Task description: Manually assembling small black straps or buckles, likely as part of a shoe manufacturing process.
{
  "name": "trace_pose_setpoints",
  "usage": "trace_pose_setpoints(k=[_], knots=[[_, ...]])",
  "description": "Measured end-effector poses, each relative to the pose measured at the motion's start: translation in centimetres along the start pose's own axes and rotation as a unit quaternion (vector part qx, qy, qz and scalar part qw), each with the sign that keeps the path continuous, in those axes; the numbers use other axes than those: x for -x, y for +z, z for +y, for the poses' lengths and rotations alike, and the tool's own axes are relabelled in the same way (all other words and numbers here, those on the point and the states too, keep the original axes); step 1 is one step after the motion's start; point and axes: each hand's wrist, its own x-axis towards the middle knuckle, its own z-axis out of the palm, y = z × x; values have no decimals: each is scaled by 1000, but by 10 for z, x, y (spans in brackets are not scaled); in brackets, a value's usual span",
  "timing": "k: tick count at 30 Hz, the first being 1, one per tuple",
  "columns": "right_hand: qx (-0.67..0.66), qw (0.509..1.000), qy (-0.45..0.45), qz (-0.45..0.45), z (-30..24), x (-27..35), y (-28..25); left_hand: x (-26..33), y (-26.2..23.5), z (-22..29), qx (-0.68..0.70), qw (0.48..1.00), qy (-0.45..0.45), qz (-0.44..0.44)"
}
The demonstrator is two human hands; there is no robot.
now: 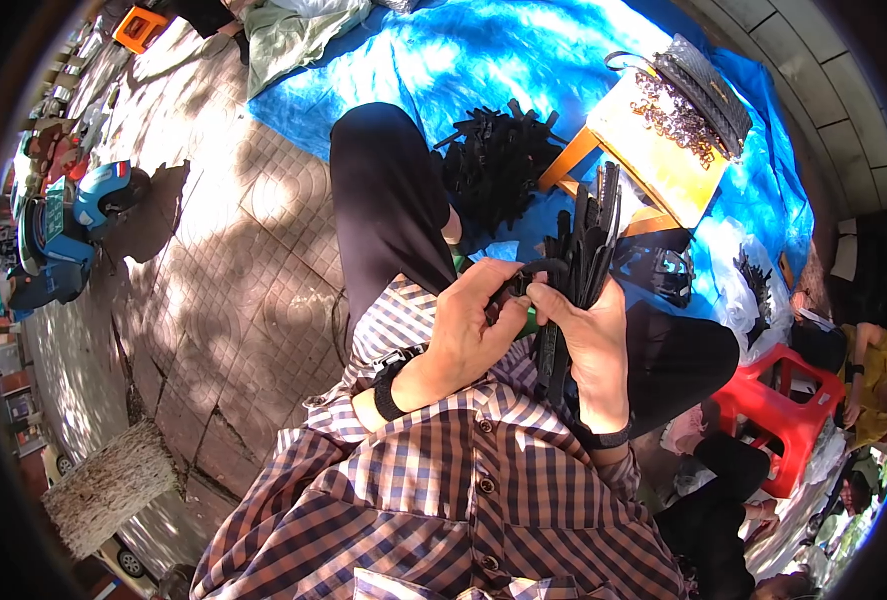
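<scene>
While left fingers (pixel 476 288) pinch black strip (pixel 546 267) — right fingers (pixel 556 304) clasping strip bundle (pixel 596 225) — clear bag (pixel 728 262) holds dark pieces (pixel 757 282).

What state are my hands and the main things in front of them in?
Black strip bundle, gathered, ends uneven.
Right hand, closed around the bundle.
Left hand, curled beside it, exact hold unclear.
Black strip pile, heaped loosely.
Blue tarp, spread out, wrinkled.
Orange-legged stool, upright, small pieces heaped on top.

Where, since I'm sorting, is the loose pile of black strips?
In the head view, the pile lies above centre on the blue tarp, between the left knee and the orange table.
</scene>
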Motion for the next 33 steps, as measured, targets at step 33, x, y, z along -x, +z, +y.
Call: trace_pose_setpoints(k=[33], knots=[[25, 996, -60, 55, 14, 19, 15, 6, 1, -13, -25, 998, 41, 42]])
